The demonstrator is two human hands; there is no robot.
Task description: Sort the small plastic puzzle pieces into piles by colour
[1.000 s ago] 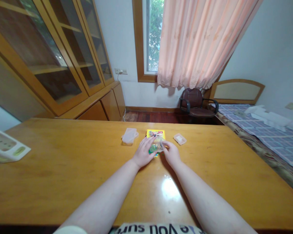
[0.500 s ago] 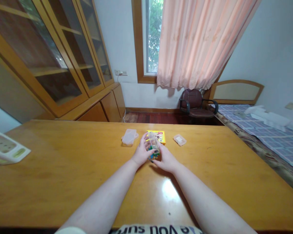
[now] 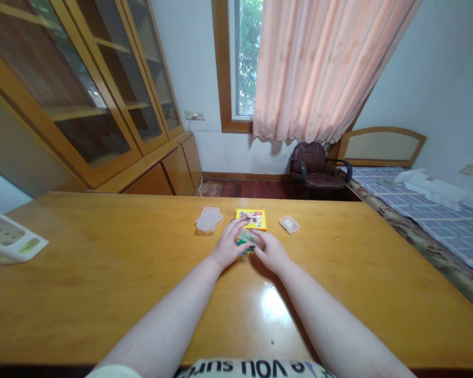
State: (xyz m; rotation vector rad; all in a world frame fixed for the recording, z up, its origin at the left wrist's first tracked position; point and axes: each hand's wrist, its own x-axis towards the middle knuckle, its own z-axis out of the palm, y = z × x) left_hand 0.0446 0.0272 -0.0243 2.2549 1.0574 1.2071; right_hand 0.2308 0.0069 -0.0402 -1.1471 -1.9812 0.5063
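My left hand and my right hand meet over the middle of the wooden table, fingers closed together round a small clear plastic box with green and blue pieces inside. Just beyond it lies a yellow printed booklet, flat on the table. A clear plastic lid rests to the left of the booklet, and a small clear case lies to its right.
A white printed carton sits at the table's left edge. Wooden glass-door cabinets line the left wall. Beyond the table stand a dark armchair, a window with a pink curtain, and a bed at right.
The clear box was upright between my hands half a second ago; now it is tipped lower and flatter. My hands stayed at the same spot.
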